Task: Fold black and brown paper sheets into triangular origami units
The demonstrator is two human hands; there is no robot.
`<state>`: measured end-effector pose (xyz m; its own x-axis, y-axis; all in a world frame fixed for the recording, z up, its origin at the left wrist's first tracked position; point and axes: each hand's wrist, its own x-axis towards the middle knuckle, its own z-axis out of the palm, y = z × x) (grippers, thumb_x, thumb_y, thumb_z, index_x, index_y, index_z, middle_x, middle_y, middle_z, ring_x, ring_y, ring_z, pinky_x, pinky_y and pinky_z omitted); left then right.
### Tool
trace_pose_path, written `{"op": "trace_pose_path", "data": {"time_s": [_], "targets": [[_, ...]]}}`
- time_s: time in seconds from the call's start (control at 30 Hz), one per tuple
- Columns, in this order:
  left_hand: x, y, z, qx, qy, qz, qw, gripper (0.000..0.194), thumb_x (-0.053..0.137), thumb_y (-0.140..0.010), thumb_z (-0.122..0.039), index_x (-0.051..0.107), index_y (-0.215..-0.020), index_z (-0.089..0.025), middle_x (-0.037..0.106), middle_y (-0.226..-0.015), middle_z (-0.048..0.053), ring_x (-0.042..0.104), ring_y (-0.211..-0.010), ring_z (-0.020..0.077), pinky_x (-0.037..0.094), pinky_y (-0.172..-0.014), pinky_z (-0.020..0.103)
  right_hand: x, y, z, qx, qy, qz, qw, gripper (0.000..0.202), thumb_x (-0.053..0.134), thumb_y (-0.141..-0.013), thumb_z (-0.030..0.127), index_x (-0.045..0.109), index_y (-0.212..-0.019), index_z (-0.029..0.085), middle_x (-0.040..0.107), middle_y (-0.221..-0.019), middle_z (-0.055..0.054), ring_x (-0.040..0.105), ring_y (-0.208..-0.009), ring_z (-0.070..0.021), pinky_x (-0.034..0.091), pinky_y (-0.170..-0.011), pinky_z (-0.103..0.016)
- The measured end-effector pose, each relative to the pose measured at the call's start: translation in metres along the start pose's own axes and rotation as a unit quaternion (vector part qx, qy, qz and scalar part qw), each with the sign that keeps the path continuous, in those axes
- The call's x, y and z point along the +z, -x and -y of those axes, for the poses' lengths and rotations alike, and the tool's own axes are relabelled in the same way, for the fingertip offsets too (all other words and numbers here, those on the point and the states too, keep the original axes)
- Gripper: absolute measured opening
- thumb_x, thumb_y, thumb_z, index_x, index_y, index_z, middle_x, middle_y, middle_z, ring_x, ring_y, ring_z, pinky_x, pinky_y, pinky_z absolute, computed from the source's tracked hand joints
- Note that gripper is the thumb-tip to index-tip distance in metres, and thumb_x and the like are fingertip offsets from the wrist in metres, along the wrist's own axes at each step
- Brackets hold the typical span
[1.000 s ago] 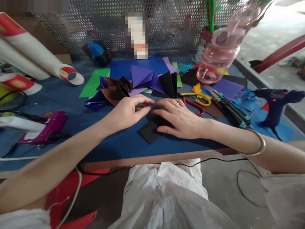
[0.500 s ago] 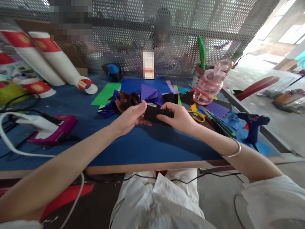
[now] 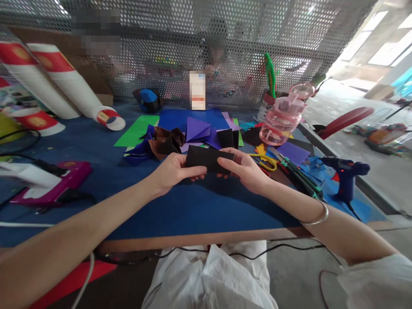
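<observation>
A black folded paper (image 3: 210,159), roughly rectangular, is held above the front of the blue table. My left hand (image 3: 174,172) pinches its left end, thumb lying along the near face and fingers behind. At the right end, my right hand (image 3: 246,169) grips it the same way, thumb on the front. Just beyond the hands lie brown and dark blue folded papers (image 3: 167,139), a purple folded paper (image 3: 198,128) and a smaller black folded piece (image 3: 228,138). Yellow-handled scissors (image 3: 268,163) rest beside my right hand.
Stacks of paper cups (image 3: 69,81) lean at the left, behind a purple power strip (image 3: 54,184) with cords. A pink bottle (image 3: 280,120), green cutters (image 3: 301,176) and a blue glue gun (image 3: 346,178) occupy the right. A perforated metal panel (image 3: 144,68) stands at the back.
My left thumb has come down from the paper's upper edge onto its face. The black paper now sits more level and shows more of its front. The view has shifted slightly.
</observation>
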<state>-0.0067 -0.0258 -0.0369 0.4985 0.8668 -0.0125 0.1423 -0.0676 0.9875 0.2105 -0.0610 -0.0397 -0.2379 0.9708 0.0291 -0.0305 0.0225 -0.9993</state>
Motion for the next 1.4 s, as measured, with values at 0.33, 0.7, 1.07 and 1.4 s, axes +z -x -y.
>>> {"op": "trace_pose_path", "data": {"time_s": [0.33, 0.7, 1.07, 1.4], "targets": [[0.007, 0.004, 0.001, 0.022, -0.001, 0.044, 0.999, 0.020, 0.079, -0.073, -0.036, 0.070, -0.071, -0.017, 0.068, -0.063, 0.000, 0.059, -0.057, 0.0118, 0.048, -0.053, 0.021, 0.012, 0.008, -0.002, 0.016, -0.019, 0.064, 0.998, 0.035, 0.088, -0.065, 0.047, 0.073, -0.076, 0.017, 0.073, -0.072, -0.002, 0.066, -0.065, -0.0124, 0.057, -0.063, -0.026], [0.013, 0.013, -0.009, 0.040, -0.066, 0.083, 0.994, 0.011, 0.066, -0.067, -0.025, 0.065, -0.060, -0.016, 0.063, -0.057, 0.000, 0.057, -0.056, 0.0116, 0.046, -0.055, 0.023, 0.013, 0.010, -0.007, 0.017, -0.011, 0.103, 0.994, 0.014, 0.082, -0.066, 0.023, 0.073, -0.074, 0.016, 0.072, -0.068, 0.000, 0.065, -0.063, -0.0114, 0.057, -0.065, -0.025], [0.002, 0.010, -0.011, 0.047, -0.074, 0.105, 0.991, 0.018, 0.064, -0.066, -0.030, 0.061, -0.054, -0.017, 0.061, -0.056, -0.001, 0.054, -0.057, 0.0118, 0.042, -0.055, 0.023, 0.009, 0.013, 0.001, 0.011, -0.041, 0.105, 0.994, 0.022, 0.083, -0.068, 0.027, 0.074, -0.084, 0.017, 0.078, -0.084, -0.003, 0.073, -0.078, -0.0171, 0.059, -0.070, -0.027], [-0.007, 0.009, -0.012, 0.072, -0.075, 0.135, 0.985, 0.017, 0.063, -0.067, -0.027, 0.063, -0.054, -0.017, 0.062, -0.057, 0.000, 0.054, -0.056, 0.0119, 0.040, -0.055, 0.023, 0.006, 0.010, 0.001, 0.008, -0.087, 0.151, 0.985, 0.024, 0.082, -0.073, 0.029, 0.076, -0.093, 0.017, 0.078, -0.085, -0.004, 0.074, -0.081, -0.0174, 0.058, -0.071, -0.026]]}}
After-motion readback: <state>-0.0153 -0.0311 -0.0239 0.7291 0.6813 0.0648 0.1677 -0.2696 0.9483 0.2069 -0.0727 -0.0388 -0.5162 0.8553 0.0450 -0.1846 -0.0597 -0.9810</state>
